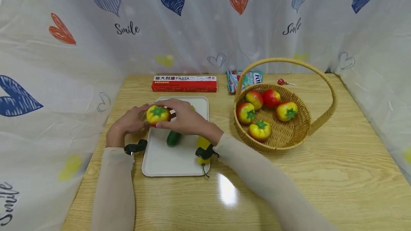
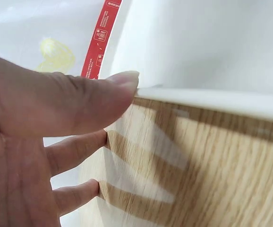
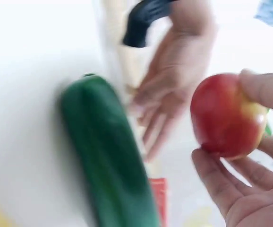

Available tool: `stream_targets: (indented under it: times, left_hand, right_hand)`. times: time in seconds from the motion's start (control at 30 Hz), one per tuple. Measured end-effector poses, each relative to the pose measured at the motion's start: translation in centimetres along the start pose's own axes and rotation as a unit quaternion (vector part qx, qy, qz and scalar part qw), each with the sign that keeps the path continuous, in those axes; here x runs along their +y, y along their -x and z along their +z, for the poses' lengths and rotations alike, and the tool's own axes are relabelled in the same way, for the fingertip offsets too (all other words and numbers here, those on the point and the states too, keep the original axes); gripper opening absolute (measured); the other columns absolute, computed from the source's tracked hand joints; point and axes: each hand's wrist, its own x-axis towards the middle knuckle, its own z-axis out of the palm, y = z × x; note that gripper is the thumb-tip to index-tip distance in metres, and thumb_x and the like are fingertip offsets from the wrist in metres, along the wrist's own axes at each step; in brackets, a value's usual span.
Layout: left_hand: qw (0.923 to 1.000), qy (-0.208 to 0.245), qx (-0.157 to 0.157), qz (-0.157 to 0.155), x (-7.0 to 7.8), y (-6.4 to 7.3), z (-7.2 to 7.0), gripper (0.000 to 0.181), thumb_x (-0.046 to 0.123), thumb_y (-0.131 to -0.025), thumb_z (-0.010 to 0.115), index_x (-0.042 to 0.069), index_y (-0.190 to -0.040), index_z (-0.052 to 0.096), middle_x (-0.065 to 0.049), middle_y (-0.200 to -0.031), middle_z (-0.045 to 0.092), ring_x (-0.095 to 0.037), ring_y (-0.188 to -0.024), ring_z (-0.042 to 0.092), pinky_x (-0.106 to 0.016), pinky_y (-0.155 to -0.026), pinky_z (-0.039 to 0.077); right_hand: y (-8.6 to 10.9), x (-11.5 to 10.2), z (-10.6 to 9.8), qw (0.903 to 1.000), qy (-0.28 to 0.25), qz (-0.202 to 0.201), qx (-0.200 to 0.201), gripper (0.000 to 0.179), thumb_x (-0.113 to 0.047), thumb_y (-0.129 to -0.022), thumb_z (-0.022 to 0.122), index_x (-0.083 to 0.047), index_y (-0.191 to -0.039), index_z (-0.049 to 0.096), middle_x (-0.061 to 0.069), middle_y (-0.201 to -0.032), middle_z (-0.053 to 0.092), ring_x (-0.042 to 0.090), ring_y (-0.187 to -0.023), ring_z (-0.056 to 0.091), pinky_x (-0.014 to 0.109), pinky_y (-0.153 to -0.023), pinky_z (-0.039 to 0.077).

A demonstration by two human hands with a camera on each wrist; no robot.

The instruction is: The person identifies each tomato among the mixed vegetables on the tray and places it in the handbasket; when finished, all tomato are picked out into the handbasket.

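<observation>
My right hand (image 1: 186, 117) pinches a red-and-yellow tomato (image 1: 158, 115) with a green leafy top, holding it above the left part of a white tray (image 1: 160, 163). In the right wrist view, thumb and fingertips grip the tomato (image 3: 228, 116) from both sides. My left hand (image 1: 130, 120) is at the tray's left edge, behind the tomato in the head view. Its thumb (image 2: 113, 90) lies at the tray rim in the left wrist view, fingers fairly straight. On the tray lie a dark green cucumber (image 3: 108, 151) and a yellow pepper (image 1: 203, 143), partly hidden by my right wrist.
A wicker basket (image 1: 279, 131) with a tall handle stands right of the tray, holding several similar tomatoes. Behind the tray lies a red-and-white pasta box (image 1: 184, 85). A candy bag (image 1: 253, 77) and a lollipop (image 1: 280, 81) lie behind the basket, near the curtain.
</observation>
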Motion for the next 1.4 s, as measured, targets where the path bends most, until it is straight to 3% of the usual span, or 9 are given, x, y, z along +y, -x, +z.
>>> stream_targets:
  times: [0.2,0.4,0.67,0.77,0.9,0.97,1.03,1.17,1.4]
  left_hand:
    - [0.9998,0.014,-0.011,0.002,0.1,-0.1,0.1,0.082,0.027,-0.102,0.076,0.019,-0.173,0.036,-0.026,-0.180,0.021,-0.066,-0.162,0.006,-0.085,-0.125,0.016]
    - [0.9999,0.003,-0.008,0.008,0.0,0.0,0.2,0.081,0.025,-0.102,0.074,0.018,-0.173,0.035,-0.027,-0.180,0.023,-0.066,-0.162,0.007,-0.083,-0.127,0.016]
    - [0.9999,0.003,-0.009,0.013,0.0,0.2,0.1,0.081,0.026,-0.103,0.074,0.017,-0.173,0.034,-0.027,-0.180,0.022,-0.067,-0.162,0.006,-0.084,-0.126,0.014]
    - [0.9998,0.000,-0.010,0.014,0.0,0.3,0.0,0.081,0.025,-0.103,0.073,0.017,-0.173,0.034,-0.026,-0.180,0.022,-0.067,-0.162,0.006,-0.084,-0.126,0.014]
    - [0.9998,-0.005,-0.009,0.014,0.0,0.2,0.0,0.080,0.025,-0.103,0.073,0.017,-0.173,0.034,-0.027,-0.180,0.023,-0.067,-0.162,0.006,-0.084,-0.127,0.014]
    - [0.9998,-0.005,-0.009,0.014,0.0,0.2,-0.1,0.080,0.025,-0.104,0.072,0.016,-0.173,0.034,-0.027,-0.179,0.023,-0.067,-0.162,0.006,-0.084,-0.127,0.013]
    - [0.9998,-0.004,-0.011,0.014,0.0,0.2,-0.1,0.080,0.025,-0.104,0.072,0.016,-0.173,0.033,-0.027,-0.179,0.022,-0.067,-0.162,0.005,-0.084,-0.127,0.012]
    - [0.9998,0.002,-0.012,0.015,0.0,0.1,-0.1,0.080,0.024,-0.103,0.073,0.016,-0.173,0.034,-0.027,-0.179,0.022,-0.067,-0.162,0.004,-0.085,-0.126,0.011]
    - [0.9998,0.002,-0.009,0.019,-0.3,-0.2,0.1,0.081,0.026,-0.103,0.074,0.017,-0.173,0.034,-0.027,-0.180,0.022,-0.068,-0.161,0.005,-0.085,-0.126,0.012]
  right_hand:
    - [5.3,-0.5,-4.3,0.9955,-0.064,-0.011,0.069,0.064,-0.023,-0.096,0.086,-0.014,-0.155,0.062,0.004,-0.155,0.064,0.020,-0.129,0.067,0.033,-0.107,0.062]
    - [11.7,0.6,-8.6,0.9870,-0.081,0.032,0.135,0.063,-0.011,-0.092,0.088,-0.014,-0.151,0.065,0.005,-0.152,0.064,0.024,-0.128,0.068,0.040,-0.113,0.059]
    - [18.7,4.2,-13.2,0.9703,-0.054,0.107,0.210,0.063,-0.002,-0.095,0.083,-0.009,-0.153,0.062,0.013,-0.152,0.062,0.034,-0.136,0.066,0.016,-0.109,0.054]
    - [20.5,5.4,-14.2,0.9631,-0.032,0.145,0.224,0.062,-0.004,-0.097,0.082,-0.010,-0.154,0.061,0.014,-0.153,0.061,0.038,-0.139,0.065,0.017,-0.107,0.056]
    - [22.1,6.4,-15.0,0.9570,0.040,0.189,0.217,0.062,-0.010,-0.098,0.082,-0.006,-0.155,0.059,0.022,-0.155,0.059,0.045,-0.139,0.063,0.045,-0.111,0.059]
    - [22.6,6.9,-15.1,0.9532,0.087,0.209,0.200,0.062,-0.013,-0.098,0.082,-0.005,-0.155,0.058,0.026,-0.154,0.059,0.049,-0.139,0.060,0.060,-0.116,0.054]
    - [23.0,7.2,-15.0,0.9484,0.127,0.230,0.177,0.062,-0.014,-0.098,0.082,-0.005,-0.155,0.058,0.029,-0.154,0.059,0.051,-0.138,0.058,0.068,-0.115,0.049]
    - [23.4,7.4,-14.6,0.9417,0.158,0.257,0.149,0.060,-0.015,-0.097,0.080,-0.008,-0.153,0.061,0.029,-0.150,0.064,0.051,-0.134,0.060,0.070,-0.111,0.048]
    - [23.3,7.0,-14.5,0.9411,0.174,0.250,0.147,0.060,-0.017,-0.096,0.083,-0.006,-0.151,0.062,0.028,-0.150,0.065,0.051,-0.133,0.062,0.068,-0.110,0.050]
